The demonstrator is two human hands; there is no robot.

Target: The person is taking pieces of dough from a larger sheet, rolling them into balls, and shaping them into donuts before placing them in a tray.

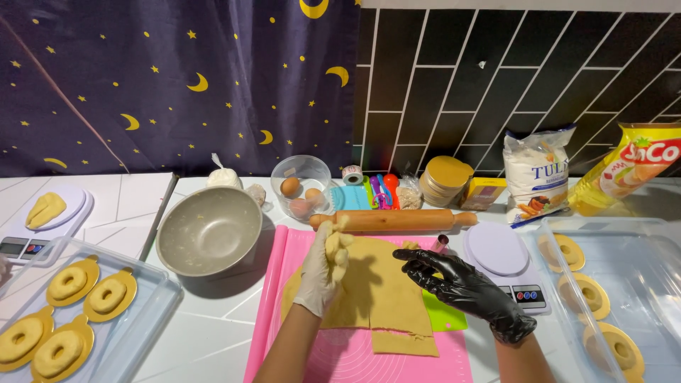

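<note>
Dough sheet (383,287) lies flat on pink mat (340,354), just below rolling pin (394,220). My left hand (323,273), white glove, grip closed on a lifted dough scrap (339,245). My right hand (464,287), black glove, grip open, fingers spread on sheet's right edge.

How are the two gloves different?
The left glove is pale and whitish; the right glove is shiny black. The left glove is lifted, pinching a scrap of dough at its fingertips; the right glove lies flat with fingers spread on the rolled dough sheet. Both are thin and snug, and both sit over the pink mat.
</note>
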